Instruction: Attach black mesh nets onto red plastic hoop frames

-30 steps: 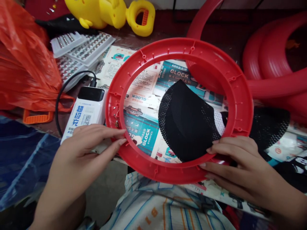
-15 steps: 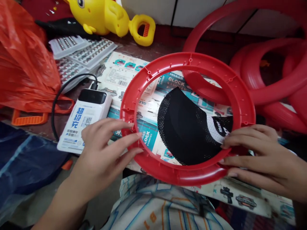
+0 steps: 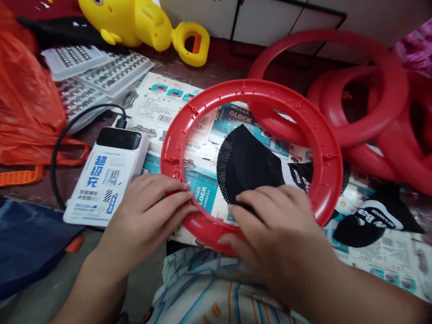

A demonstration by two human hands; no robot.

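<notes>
A red plastic ring [image 3: 325, 180], its ribbed hollow side facing up, is tilted above a printed cardboard surface near my lap. My left hand [image 3: 148, 211] pinches its left near rim, fingertips over the inner edge. The near rim passes between the thumb and fingers of my right hand [image 3: 273, 225], which hides part of it. Through the opening I see a black mesh fabric piece [image 3: 251, 157] with a white band and lettering, lying on the cardboard. A similar black fabric piece [image 3: 378, 216] lies to the right.
Several smooth red rings [image 3: 388, 130] are heaped at the back right. On the left are a white power bank [image 3: 104, 180] with a black cable, trays of small shiny balls [image 3: 110, 74] and an orange plastic bag [image 3: 27, 90]. A yellow toy [image 3: 151, 22] lies behind.
My right hand has slid from the ring's right side to its near rim, left of before. The ring has turned somewhat. My left hand stays on its left side; the view has shifted.
</notes>
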